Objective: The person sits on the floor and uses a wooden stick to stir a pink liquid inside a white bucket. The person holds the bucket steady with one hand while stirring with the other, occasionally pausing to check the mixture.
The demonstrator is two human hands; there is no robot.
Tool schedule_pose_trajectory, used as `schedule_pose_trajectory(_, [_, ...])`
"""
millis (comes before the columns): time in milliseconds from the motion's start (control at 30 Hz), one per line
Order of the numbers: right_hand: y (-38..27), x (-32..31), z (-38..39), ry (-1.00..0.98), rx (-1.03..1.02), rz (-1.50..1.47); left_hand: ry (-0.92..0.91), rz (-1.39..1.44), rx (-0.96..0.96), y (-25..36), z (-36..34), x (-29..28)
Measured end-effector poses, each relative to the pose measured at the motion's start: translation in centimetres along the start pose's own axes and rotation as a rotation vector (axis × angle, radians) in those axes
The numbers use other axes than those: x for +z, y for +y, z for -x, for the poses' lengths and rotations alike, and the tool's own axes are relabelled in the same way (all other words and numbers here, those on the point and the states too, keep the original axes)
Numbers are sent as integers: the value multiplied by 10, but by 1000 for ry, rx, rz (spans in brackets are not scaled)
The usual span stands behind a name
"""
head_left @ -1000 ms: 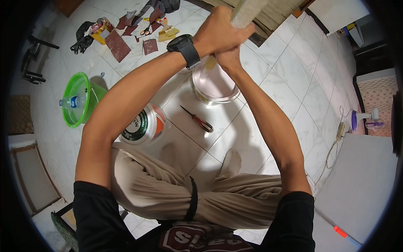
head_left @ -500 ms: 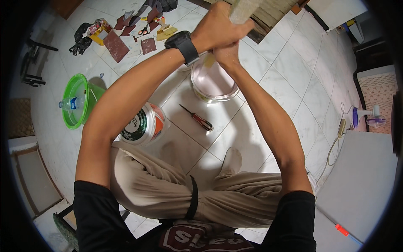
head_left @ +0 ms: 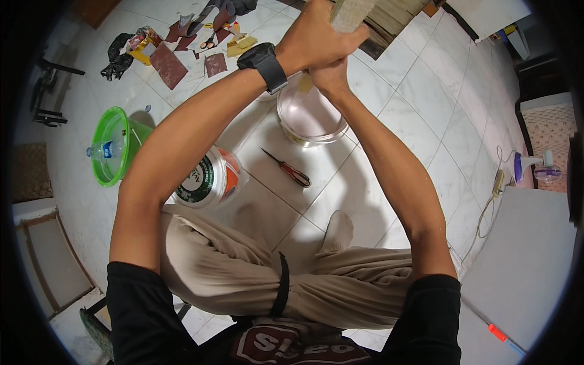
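Note:
My left hand (head_left: 313, 38), with a black watch at the wrist, is closed around a pale wooden stick (head_left: 351, 13), high in the view. My right hand (head_left: 328, 78) is closed just beneath it on the same stick. The stick's yellowish lower end shows inside a round tub of pale pink liquid (head_left: 310, 115), partly hidden by my wrists. Nearer me on the tiles lies a red-and-black handled tool with a thin shaft (head_left: 291, 170). A lidded white-and-orange bucket (head_left: 216, 182) stands by my left forearm.
A green bucket (head_left: 106, 170) holds a plastic bottle at left. Sandpaper pieces (head_left: 169, 67), scissors, a brush and black plastic lie at upper left. A weathered wooden board (head_left: 389, 33) is beyond my hands. A cable (head_left: 480, 225) and purple-and-white appliance (head_left: 523, 170) are at right.
Both hands have moved slightly up and to the left with the stick, still gripping it. The tub, the tool and the buckets look nearly the same.

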State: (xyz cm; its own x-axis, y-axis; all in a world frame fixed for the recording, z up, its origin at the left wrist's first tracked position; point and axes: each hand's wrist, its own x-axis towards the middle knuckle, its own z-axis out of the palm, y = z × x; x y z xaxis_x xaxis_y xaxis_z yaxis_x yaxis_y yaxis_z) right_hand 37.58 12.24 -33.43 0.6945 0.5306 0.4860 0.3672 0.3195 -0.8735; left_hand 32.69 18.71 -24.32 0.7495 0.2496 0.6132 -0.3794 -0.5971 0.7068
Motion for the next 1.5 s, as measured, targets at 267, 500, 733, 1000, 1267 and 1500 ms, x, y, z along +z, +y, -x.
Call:
schedule_pose_trajectory(267, [-19, -6, -8, -185, 210, 235, -36, 337, -400, -12, -3, -9])
schedule_pose_trajectory(500, [8, -4, 0, -12, -26, 69, -42, 10, -51, 10, 1, 0])
schedule_pose_trajectory(733, [-6, -11, -12, -243, 59, 302, -46, 334, -404, -10, -3, -7])
schedule_pose_trajectory(1000, [1, -14, 1, -83, -11, 150, 72, 91, 39, 6, 8, 6])
schedule_pose_trajectory(1267, [-18, -13, -9, -273, 319, 155, -23, 306, -448, -13, -4, -2])
schedule_pose_trajectory(1500, [-46, -24, -13, -596, 389, 109, -363, 287, -417, -8, -18, -32])
